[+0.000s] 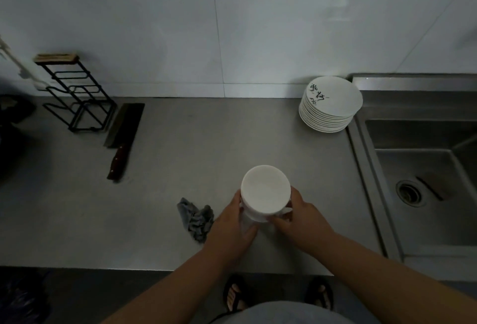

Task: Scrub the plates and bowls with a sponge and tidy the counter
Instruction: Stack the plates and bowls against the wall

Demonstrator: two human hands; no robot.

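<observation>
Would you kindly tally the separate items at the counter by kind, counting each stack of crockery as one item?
Plate stack: 1
Bowl stack: 1
Cleaver: 1
Cloth: 1
Wire rack: 1
Total: 5

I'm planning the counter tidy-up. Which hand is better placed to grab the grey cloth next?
Left. The left hand grips the white bowl stack right beside the grey cloth; the right hand holds the stack's far side, nearer the sink.
</observation>
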